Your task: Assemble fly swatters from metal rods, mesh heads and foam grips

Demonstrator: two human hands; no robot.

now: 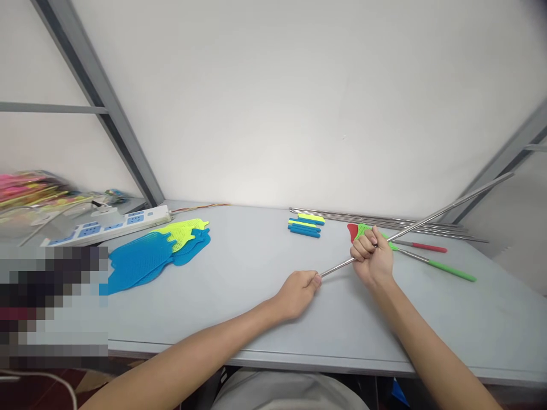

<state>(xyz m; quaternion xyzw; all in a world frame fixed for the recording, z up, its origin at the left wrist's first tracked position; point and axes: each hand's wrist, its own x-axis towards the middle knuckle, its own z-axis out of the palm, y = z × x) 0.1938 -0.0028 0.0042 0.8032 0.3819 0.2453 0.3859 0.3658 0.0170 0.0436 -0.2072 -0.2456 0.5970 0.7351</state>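
A thin telescopic metal rod (pixel 444 213) runs slantwise across the space above the table, its far end up at the right. My left hand (pixel 298 293) is closed around its lower end. Farther up, my right hand (pixel 372 256) wraps its fingers around the same rod. Behind and beside my right hand lie fly swatters, one with a red handle (pixel 429 247) and one with a green handle (pixel 452 270); my hand partly hides their heads. More metal rods (pixel 453 229) lie along the wall.
Blue and yellow-green handle sleeves (pixel 305 225) lie mid-table near the wall. Toward the left are blue swatter heads (pixel 141 256) and yellow-green ones (pixel 182 234), beside a white power strip (pixel 117 226). Grey metal posts (pixel 102 102) frame the table (pixel 239 336). The lower left is pixelated.
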